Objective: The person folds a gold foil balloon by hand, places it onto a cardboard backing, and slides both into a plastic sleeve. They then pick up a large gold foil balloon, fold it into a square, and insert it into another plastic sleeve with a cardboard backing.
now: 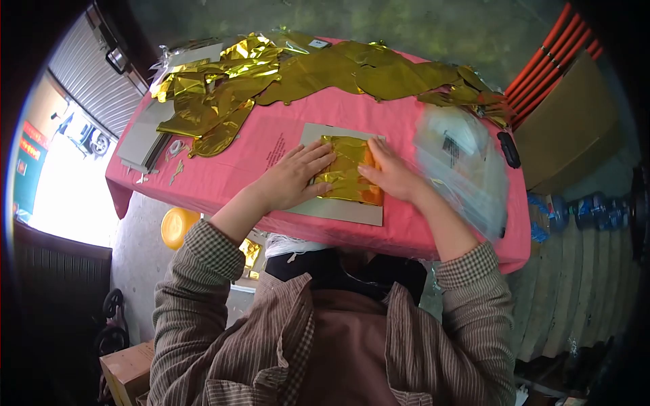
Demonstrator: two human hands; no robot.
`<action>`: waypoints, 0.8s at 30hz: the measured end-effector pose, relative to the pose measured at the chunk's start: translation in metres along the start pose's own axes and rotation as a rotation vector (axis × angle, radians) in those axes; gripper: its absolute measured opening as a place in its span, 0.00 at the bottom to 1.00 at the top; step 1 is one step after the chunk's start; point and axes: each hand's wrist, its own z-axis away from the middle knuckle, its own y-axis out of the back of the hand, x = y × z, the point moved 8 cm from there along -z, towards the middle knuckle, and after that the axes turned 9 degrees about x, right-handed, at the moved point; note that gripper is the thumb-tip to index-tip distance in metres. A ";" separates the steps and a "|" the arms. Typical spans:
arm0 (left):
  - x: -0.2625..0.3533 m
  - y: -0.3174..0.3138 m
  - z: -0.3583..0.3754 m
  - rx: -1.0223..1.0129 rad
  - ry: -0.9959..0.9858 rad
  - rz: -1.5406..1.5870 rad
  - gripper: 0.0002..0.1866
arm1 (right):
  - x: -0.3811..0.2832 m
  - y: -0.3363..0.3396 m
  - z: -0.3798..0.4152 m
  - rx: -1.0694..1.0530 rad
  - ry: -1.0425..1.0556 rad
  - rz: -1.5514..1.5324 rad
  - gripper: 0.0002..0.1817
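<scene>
A folded gold foil balloon lies flat on a grey cardboard sheet near the front of the table. My left hand rests on its left side, palm down with the fingers stretched out across the foil edge. Along the right edge lies my right hand, fingers extended and thumb on the foil. Neither hand grips anything. Under the cardboard's left side is a clear plastic bag with printed text. More flat gold foil balloons spread along the far side of the table.
A pink cloth covers the table. Clear plastic bags pile at right beside a black object. Grey cardboard sheets stack at left. Around the table stand a large carton, orange-red poles and a yellow container.
</scene>
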 end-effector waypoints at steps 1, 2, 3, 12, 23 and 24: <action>-0.001 0.000 0.000 0.017 0.004 -0.010 0.31 | 0.004 0.006 0.004 -0.057 -0.033 -0.165 0.44; -0.001 0.000 0.000 0.017 0.001 -0.007 0.31 | 0.005 0.017 0.010 -0.063 -0.031 -0.198 0.46; 0.000 0.001 0.000 0.012 0.006 -0.009 0.31 | 0.004 0.026 0.015 -0.063 -0.032 -0.195 0.46; -0.001 -0.002 0.000 -0.010 0.001 0.005 0.31 | -0.010 0.028 0.027 -0.134 0.050 -0.030 0.55; 0.000 0.000 0.001 -0.014 -0.003 -0.003 0.33 | 0.010 0.008 0.020 -0.282 0.126 0.184 0.63; 0.000 0.006 0.001 0.019 0.073 0.074 0.34 | 0.009 0.008 0.020 -0.279 0.131 0.184 0.63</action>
